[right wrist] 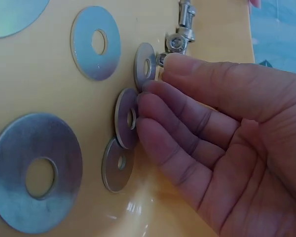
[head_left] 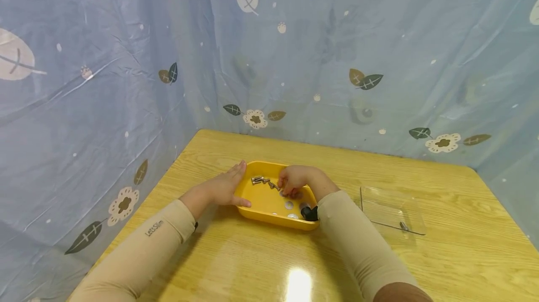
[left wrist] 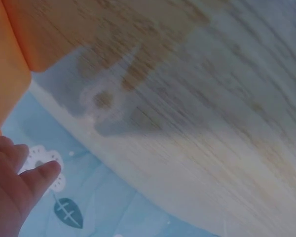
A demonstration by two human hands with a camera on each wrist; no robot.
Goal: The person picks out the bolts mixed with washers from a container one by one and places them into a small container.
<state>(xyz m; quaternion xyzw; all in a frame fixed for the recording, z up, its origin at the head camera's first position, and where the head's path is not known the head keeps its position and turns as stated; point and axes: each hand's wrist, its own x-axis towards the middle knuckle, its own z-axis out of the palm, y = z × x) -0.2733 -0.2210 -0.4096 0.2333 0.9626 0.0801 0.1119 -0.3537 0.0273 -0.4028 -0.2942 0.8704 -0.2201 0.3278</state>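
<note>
A yellow plastic bin (head_left: 269, 220) stands on the table, holding several metal socket-head screws (head_left: 258, 180) and flat round washers (head_left: 288, 205). My left hand (head_left: 227, 187) rests against the bin's left end, fingers and thumb spread along the rim. Inside the bin, my right hand (head_left: 294, 178) reaches down among the hardware. In the right wrist view its fingertips (right wrist: 150, 126) are right at the upright washers (right wrist: 126, 118) by the bin wall. The thumb overlaps a screw (right wrist: 162, 59), with a small gap between thumb and forefinger. Larger washers (right wrist: 37, 173) lie farther left there.
A clear plastic box (head_left: 381, 206) sits right of the bin, with a screw (head_left: 404, 226) in its near right part. The wooden table (head_left: 236, 264) meets a blue patterned curtain (head_left: 303, 59) at the back and left. A dark strap (head_left: 309, 213) shows at my right wrist.
</note>
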